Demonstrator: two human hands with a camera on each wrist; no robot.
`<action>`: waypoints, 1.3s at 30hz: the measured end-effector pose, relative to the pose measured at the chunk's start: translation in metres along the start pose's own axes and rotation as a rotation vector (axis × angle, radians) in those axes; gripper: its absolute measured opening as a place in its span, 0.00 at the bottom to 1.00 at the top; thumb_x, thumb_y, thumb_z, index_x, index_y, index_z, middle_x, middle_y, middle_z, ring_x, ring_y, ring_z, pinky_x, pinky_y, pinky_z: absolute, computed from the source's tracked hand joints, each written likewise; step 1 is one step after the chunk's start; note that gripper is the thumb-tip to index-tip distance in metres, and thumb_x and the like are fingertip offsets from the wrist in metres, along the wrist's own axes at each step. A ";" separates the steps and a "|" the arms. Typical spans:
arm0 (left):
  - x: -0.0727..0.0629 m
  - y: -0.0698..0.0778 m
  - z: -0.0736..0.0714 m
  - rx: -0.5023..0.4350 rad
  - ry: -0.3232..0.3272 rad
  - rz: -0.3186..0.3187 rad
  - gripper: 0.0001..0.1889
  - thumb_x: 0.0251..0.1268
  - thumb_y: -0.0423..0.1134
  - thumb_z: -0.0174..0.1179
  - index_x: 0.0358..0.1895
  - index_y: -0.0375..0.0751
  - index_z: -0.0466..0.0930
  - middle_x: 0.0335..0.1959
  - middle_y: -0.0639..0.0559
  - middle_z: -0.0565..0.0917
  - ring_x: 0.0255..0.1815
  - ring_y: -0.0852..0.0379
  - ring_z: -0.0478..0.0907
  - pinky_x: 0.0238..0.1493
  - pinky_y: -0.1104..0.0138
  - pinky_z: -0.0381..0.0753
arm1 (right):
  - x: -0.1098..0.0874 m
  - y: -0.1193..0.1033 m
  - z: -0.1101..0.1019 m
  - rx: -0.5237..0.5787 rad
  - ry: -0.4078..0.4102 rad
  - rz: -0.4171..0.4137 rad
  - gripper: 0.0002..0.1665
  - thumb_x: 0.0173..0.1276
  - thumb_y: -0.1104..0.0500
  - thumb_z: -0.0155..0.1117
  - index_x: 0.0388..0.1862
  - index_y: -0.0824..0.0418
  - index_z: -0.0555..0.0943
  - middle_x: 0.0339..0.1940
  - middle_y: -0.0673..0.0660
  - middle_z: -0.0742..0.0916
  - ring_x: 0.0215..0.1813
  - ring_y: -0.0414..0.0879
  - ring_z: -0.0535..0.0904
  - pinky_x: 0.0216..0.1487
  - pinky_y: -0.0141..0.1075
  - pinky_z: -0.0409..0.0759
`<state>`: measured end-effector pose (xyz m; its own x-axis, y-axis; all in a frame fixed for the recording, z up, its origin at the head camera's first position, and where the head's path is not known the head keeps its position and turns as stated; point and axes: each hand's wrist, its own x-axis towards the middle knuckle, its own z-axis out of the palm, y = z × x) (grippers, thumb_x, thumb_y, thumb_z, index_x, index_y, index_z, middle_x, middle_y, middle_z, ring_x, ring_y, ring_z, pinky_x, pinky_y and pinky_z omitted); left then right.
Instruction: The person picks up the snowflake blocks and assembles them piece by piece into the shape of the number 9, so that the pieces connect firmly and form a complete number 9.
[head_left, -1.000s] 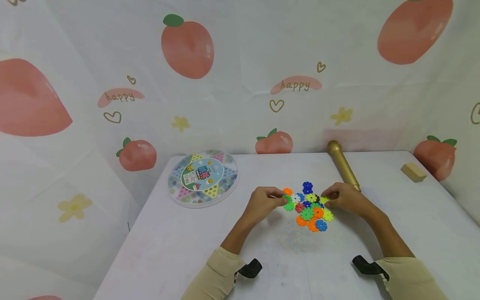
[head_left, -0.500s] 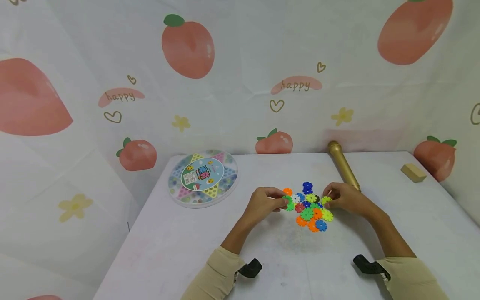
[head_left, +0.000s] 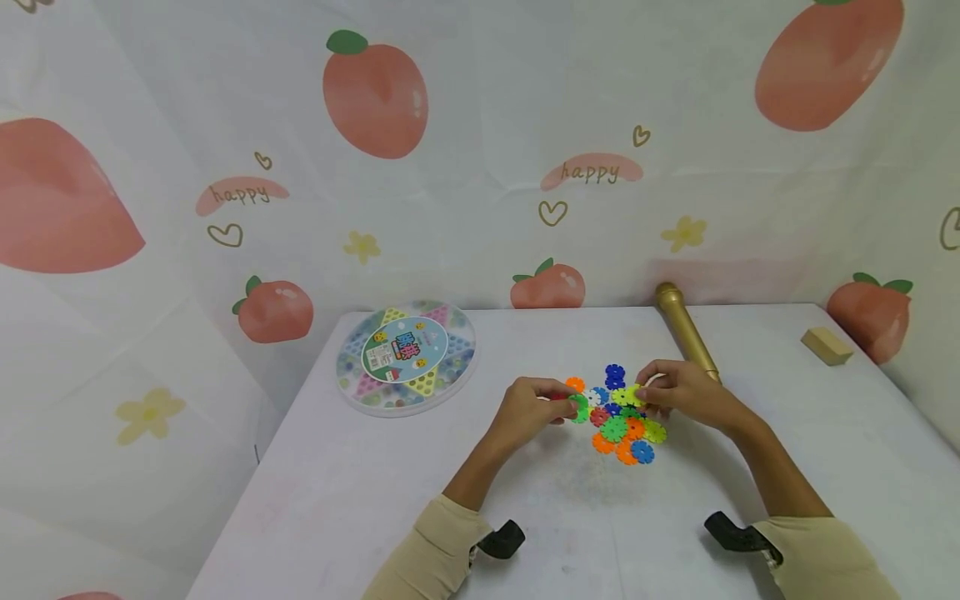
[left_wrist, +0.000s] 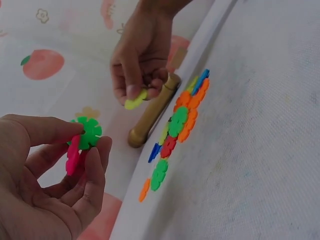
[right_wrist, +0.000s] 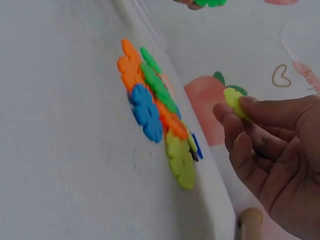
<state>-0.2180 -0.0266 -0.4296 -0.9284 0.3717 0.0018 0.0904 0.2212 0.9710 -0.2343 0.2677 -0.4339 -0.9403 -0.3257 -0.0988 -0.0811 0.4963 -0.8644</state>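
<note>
My left hand point(left_wrist: 55, 185) pinches a green notched plastic disc point(left_wrist: 90, 133) joined to a pink one point(left_wrist: 73, 155). Between the thumb and finger of my right hand point(right_wrist: 280, 145) is a yellow notched disc point(right_wrist: 234, 102). Both hands are raised above the table, over a loose pile of colourful notched discs. In that pile lie an orange disc point(head_left: 602, 442), a light blue disc point(head_left: 642, 451), a dark blue disc point(head_left: 615, 372), a red disc point(left_wrist: 169, 147) and a yellow-green disc point(right_wrist: 181, 162). In the head view the held discs overlap the pile.
On the white table point(head_left: 360, 500), a round board-game box point(head_left: 405, 357) lies at the back left. Behind my right hand is a gold-coloured tube point(head_left: 684, 327). A small wooden block point(head_left: 827, 344) sits at the back right. A fruit-printed cloth point(head_left: 465, 208) hangs behind.
My right hand has shifted left with the yellow disc, closer to my left hand. The left hand stays nearly in place, turned slightly, and the pink disc's edge now shows. The pile has not moved.
</note>
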 end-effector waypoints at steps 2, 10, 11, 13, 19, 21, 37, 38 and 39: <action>-0.001 0.000 0.000 -0.009 -0.002 0.001 0.08 0.70 0.37 0.70 0.46 0.39 0.92 0.37 0.48 0.91 0.41 0.47 0.92 0.46 0.66 0.90 | -0.001 -0.005 0.002 0.028 -0.019 -0.019 0.17 0.78 0.58 0.67 0.55 0.71 0.78 0.35 0.63 0.91 0.32 0.52 0.86 0.36 0.38 0.88; 0.001 0.000 0.002 -0.017 -0.008 -0.004 0.08 0.70 0.37 0.70 0.47 0.40 0.92 0.37 0.47 0.92 0.40 0.52 0.92 0.46 0.65 0.90 | -0.005 -0.020 0.009 0.055 -0.087 -0.114 0.17 0.80 0.58 0.64 0.59 0.69 0.83 0.32 0.66 0.88 0.35 0.58 0.85 0.40 0.39 0.88; 0.001 0.000 0.002 -0.018 -0.011 -0.004 0.08 0.71 0.37 0.70 0.47 0.40 0.92 0.37 0.47 0.92 0.40 0.52 0.92 0.46 0.65 0.90 | -0.006 -0.021 0.011 0.063 -0.094 -0.120 0.17 0.80 0.58 0.63 0.59 0.69 0.83 0.32 0.65 0.88 0.36 0.58 0.85 0.40 0.40 0.88; 0.001 0.000 0.002 -0.026 -0.016 -0.005 0.08 0.71 0.37 0.70 0.48 0.39 0.93 0.37 0.46 0.92 0.41 0.50 0.92 0.46 0.65 0.90 | -0.006 -0.023 0.013 0.073 -0.115 -0.142 0.17 0.81 0.59 0.62 0.59 0.70 0.83 0.34 0.67 0.87 0.37 0.60 0.85 0.41 0.40 0.89; 0.000 0.000 0.002 -0.054 -0.029 -0.002 0.08 0.70 0.36 0.70 0.47 0.38 0.92 0.36 0.47 0.93 0.43 0.45 0.92 0.46 0.66 0.90 | -0.006 -0.027 0.019 0.093 -0.141 -0.171 0.17 0.82 0.60 0.61 0.60 0.70 0.84 0.38 0.68 0.89 0.38 0.60 0.85 0.42 0.39 0.89; 0.000 0.000 0.002 -0.060 -0.032 0.002 0.08 0.70 0.35 0.70 0.47 0.38 0.92 0.36 0.48 0.93 0.43 0.44 0.92 0.46 0.66 0.91 | -0.006 -0.028 0.020 0.092 -0.145 -0.171 0.17 0.81 0.59 0.62 0.60 0.69 0.85 0.40 0.66 0.90 0.39 0.59 0.86 0.42 0.39 0.89; -0.001 0.002 0.002 -0.087 -0.047 0.036 0.08 0.68 0.35 0.73 0.46 0.37 0.93 0.37 0.49 0.93 0.44 0.43 0.92 0.46 0.65 0.91 | -0.003 -0.027 0.026 0.121 -0.168 -0.197 0.17 0.81 0.60 0.62 0.60 0.70 0.84 0.38 0.60 0.90 0.38 0.55 0.86 0.41 0.37 0.89; -0.001 0.002 0.002 -0.085 -0.044 0.036 0.08 0.68 0.35 0.73 0.46 0.37 0.93 0.37 0.49 0.93 0.44 0.43 0.92 0.46 0.65 0.91 | -0.002 -0.027 0.027 0.124 -0.166 -0.197 0.17 0.81 0.60 0.63 0.60 0.70 0.84 0.38 0.61 0.90 0.37 0.55 0.86 0.41 0.37 0.89; -0.001 0.002 0.002 -0.081 -0.039 0.036 0.07 0.68 0.35 0.73 0.45 0.37 0.94 0.37 0.50 0.93 0.44 0.43 0.92 0.46 0.65 0.91 | -0.002 -0.027 0.027 0.125 -0.164 -0.197 0.17 0.81 0.60 0.62 0.60 0.70 0.84 0.38 0.63 0.90 0.37 0.56 0.86 0.41 0.37 0.89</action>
<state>-0.2163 -0.0252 -0.4284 -0.9101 0.4134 0.0292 0.0924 0.1336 0.9867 -0.2213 0.2333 -0.4240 -0.8437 -0.5368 0.0072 -0.2059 0.3111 -0.9278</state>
